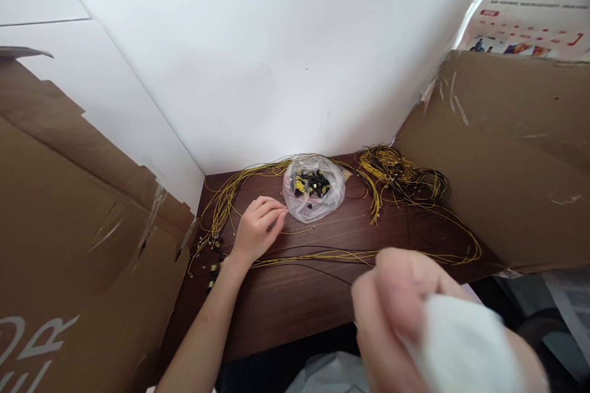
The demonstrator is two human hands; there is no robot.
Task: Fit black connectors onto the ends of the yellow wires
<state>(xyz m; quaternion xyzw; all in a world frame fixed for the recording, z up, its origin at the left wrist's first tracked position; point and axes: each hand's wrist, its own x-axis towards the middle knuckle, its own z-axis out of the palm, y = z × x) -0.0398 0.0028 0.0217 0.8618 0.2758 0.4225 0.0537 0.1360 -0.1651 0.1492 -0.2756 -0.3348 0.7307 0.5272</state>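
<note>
My left hand (262, 227) reaches over the dark wooden table, thumb and fingertips brought together at the left edge of a clear plastic bag (318, 212). Whether anything is pinched there, or the bag is touched, I cannot tell. Small black and yellow parts (312, 183) lie inside the opened bag. A thin yellow wire (298, 233) with a small pale end lies just right of that hand. Close to the camera and blurred, my right hand (391, 301) is curled into a fist, with a white, tissue-like thing (465, 344) against it; its kind is unclear.
Yellow and black wires (225, 193) curve along the table's left side, and more wires (322, 253) stretch across its front. A coiled wire bundle (389, 169) sits at the back right. Cardboard panels (83, 245) flank the table (286, 313); a white wall (286, 61) stands behind.
</note>
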